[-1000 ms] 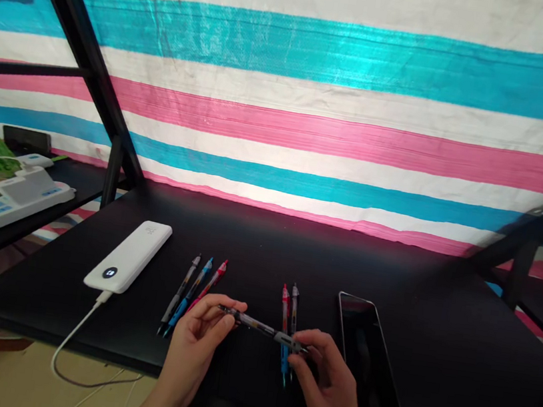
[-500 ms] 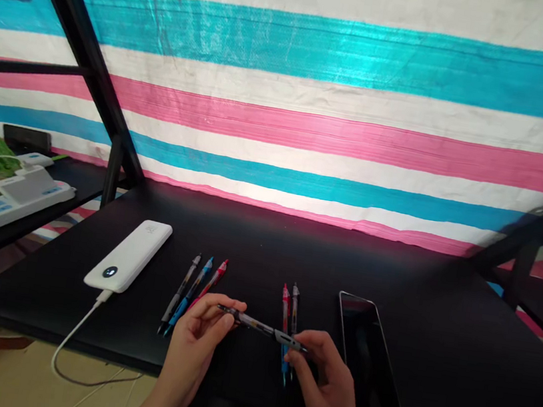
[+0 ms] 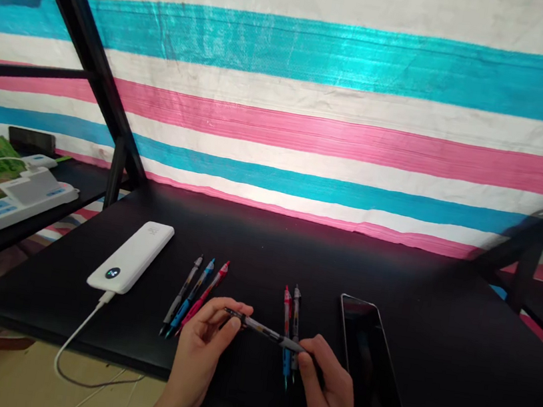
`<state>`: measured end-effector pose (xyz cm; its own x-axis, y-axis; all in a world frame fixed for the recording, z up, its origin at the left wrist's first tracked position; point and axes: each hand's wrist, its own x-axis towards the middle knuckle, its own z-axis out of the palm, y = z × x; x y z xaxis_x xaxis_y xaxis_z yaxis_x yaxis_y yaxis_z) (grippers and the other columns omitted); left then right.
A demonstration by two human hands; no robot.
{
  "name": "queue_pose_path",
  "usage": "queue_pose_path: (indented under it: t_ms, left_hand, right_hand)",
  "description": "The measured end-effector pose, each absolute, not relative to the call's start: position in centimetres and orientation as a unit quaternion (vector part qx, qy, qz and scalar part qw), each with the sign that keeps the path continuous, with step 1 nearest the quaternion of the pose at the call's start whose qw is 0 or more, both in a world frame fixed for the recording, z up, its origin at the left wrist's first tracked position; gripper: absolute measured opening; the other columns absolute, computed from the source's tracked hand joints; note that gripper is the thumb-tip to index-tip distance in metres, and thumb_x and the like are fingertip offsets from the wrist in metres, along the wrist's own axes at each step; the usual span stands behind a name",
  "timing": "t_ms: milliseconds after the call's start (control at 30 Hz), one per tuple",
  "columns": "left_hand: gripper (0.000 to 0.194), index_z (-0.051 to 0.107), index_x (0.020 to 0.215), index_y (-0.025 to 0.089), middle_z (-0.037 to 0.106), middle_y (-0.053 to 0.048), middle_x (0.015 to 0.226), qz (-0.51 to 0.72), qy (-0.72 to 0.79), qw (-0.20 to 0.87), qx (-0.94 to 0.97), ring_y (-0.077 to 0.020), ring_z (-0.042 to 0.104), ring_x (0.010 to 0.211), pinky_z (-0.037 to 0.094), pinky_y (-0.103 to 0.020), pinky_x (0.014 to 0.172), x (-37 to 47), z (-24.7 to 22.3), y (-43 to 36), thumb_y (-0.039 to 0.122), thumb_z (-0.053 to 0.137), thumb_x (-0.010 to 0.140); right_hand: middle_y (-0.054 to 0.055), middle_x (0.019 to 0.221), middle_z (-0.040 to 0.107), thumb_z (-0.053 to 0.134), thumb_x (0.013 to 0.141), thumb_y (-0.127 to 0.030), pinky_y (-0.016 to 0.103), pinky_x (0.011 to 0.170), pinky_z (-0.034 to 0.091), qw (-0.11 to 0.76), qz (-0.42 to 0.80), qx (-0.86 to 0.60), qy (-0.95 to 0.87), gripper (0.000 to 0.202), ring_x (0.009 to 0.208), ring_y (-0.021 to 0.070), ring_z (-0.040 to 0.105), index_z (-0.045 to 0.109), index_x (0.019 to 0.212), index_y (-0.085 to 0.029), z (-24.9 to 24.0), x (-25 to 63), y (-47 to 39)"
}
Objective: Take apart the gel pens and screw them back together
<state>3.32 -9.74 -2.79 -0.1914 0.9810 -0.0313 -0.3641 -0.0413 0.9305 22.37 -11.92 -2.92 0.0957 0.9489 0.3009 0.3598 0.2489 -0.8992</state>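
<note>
A grey and clear pen [image 3: 264, 330] is stretched between my two hands above the black table. My left hand [image 3: 205, 342] pinches its dark end, while my right hand [image 3: 329, 387] grips the grey end between thumb and fingers. Left of my left hand lie three pens side by side: a grey one [image 3: 182, 295], a blue one [image 3: 191, 298] and a red one [image 3: 205, 296]. Beneath and beyond the held pen, near my right hand, are a pen with a red top and blue lower part [image 3: 288, 308] and another grey pen [image 3: 297, 308].
A white power bank [image 3: 132, 258] with a cable is on the left of the black table [image 3: 256, 242]. On the right lies a dark phone [image 3: 374, 366]. A power strip [image 3: 7, 213] sits on the side shelf. Black metal bars [image 3: 86, 43] frame the striped sheet.
My right fingers have moved further onto the grey end of the held pen. My left hand and the pen have shifted slightly right, with a small shift of the whole view.
</note>
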Motion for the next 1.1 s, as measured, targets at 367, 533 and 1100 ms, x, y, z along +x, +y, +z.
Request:
queue_pose_path:
  t_ms: [367,533,1100]
  left_hand:
    - [0.019,0.069,0.100,0.021,0.076,-0.005,0.088,0.649,0.437,0.480,0.397,-0.0193,0.069,0.084,0.052,-0.028,0.082,5.4,-1.6,-9.7,0.031,0.074,0.085]
    - [0.041,0.063,0.116,0.025,0.072,-0.006,0.107,0.685,0.364,0.536,0.334,-0.0223,0.070,0.096,0.055,-0.034,0.090,7.9,-1.6,-9.7,0.029,0.080,0.080]
    - [0.047,0.061,0.119,0.024,0.068,-0.002,0.088,0.670,0.400,0.532,0.330,-0.0159,0.065,0.072,0.056,-0.027,0.067,2.2,0.1,-7.9,0.032,0.082,0.077]
  right_hand:
    - [-0.002,0.062,0.042,0.045,0.101,-0.049,0.024,0.051,0.033,0.512,0.357,-0.544,-0.561,0.049,0.055,0.0132,0.042,0.049,0.062,-0.020,-3.3,22.7,-11.8]
    - [-0.002,0.060,0.042,0.049,0.099,-0.053,0.023,0.047,0.031,0.518,0.369,-0.550,-0.541,0.050,0.050,0.0117,0.039,0.054,0.062,-0.019,-3.3,22.8,-11.7]
    - [-0.002,0.056,0.042,0.042,0.098,-0.061,0.027,0.052,0.037,0.522,0.383,-0.558,-0.518,0.051,0.052,0.0168,0.043,0.070,0.084,-0.020,-3.6,23.2,-11.7]
